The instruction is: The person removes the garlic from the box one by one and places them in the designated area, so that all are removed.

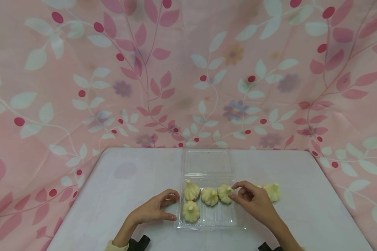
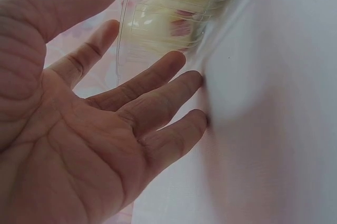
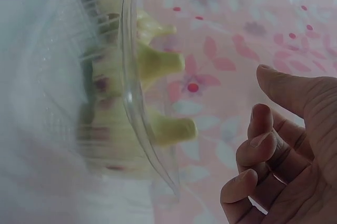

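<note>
A clear plastic clamshell box (image 1: 213, 219) lies with its lid (image 1: 208, 163) folded back, away from me. Several pale garlic bulbs sit in it: a back-left bulb (image 1: 192, 190), a front-left bulb (image 1: 191, 211), a middle bulb (image 1: 209, 196) and a right bulb (image 1: 224, 193). At the box's left edge is my left hand (image 1: 157, 207), its fingers relaxed and spread, holding nothing. My right hand (image 1: 254, 200) hovers over the right rim beside the right bulb. In the right wrist view its fingers (image 3: 256, 148) are loosely bent, apart from the garlic stems (image 3: 176, 130).
Just beyond my right hand, more garlic (image 1: 272, 192) lies on the white table (image 1: 314, 209), partly hidden by the hand. A pink floral cloth (image 1: 182, 69) hangs behind the table's far edge.
</note>
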Tool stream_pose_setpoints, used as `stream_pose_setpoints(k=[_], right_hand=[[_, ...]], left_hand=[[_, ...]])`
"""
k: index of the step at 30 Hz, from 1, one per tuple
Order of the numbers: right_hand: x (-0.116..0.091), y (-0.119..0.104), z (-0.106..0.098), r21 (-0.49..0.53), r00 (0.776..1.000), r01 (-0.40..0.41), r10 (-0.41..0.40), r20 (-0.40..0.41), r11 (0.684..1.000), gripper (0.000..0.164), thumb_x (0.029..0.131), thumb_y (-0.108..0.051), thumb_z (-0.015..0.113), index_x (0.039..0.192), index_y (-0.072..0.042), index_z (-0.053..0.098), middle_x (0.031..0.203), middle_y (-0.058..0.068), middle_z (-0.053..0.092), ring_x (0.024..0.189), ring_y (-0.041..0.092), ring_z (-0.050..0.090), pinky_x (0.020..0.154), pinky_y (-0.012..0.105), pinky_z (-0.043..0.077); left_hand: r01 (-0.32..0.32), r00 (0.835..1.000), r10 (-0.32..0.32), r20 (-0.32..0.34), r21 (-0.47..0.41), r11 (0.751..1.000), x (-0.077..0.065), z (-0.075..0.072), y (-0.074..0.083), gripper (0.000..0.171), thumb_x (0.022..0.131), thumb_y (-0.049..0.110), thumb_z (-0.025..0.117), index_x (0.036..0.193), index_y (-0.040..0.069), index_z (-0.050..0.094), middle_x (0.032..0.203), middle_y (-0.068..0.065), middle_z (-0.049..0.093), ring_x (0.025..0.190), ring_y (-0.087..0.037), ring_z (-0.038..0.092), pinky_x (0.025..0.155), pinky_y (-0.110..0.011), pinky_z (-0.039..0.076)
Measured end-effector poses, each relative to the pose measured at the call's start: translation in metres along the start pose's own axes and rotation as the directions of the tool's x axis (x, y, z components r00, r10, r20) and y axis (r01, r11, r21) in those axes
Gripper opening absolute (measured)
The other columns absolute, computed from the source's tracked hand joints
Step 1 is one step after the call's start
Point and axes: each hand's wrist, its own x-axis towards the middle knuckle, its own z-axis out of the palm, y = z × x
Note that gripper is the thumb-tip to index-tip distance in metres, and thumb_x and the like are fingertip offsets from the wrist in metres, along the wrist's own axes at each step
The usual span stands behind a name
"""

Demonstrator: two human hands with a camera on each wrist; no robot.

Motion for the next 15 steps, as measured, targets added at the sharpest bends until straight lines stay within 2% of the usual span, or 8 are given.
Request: stream_pose_setpoints(k=[8, 15], right_hand=[[0.001, -0.002, 0.011, 0.043, 0.997, 0.075, -0.076, 0.007, 0.996, 0.027, 0.079, 0.001, 0.080, 0.097, -0.014, 0.065, 0.063, -0.005, 0.056, 0.050, 0.002, 0.043, 0.041, 0.023, 0.041], [0.001, -0.002, 0.021, 0.090, 0.996, 0.075, -0.080, 0.046, 0.993, 0.026, 0.080, -0.001, 0.080, 0.098, -0.014, 0.065, 0.064, -0.003, 0.057, 0.051, 0.003, 0.046, 0.043, 0.024, 0.044]], left_hand=[[0.002, 1.000, -0.002, -0.002, 0.008, 1.000, 0.000, 0.000, -0.001, 0.065, 0.081, 0.021, 0.083, 0.135, 0.016, 0.048, 0.138, -0.007, 0.052, 0.134, -0.032, 0.044, 0.108, -0.053, 0.036], [-0.001, 1.000, 0.002, -0.004, 0.024, 1.000, 0.000, 0.000, -0.002, 0.065, 0.081, 0.023, 0.083, 0.135, 0.017, 0.048, 0.138, -0.006, 0.052, 0.134, -0.031, 0.045, 0.108, -0.051, 0.037]])
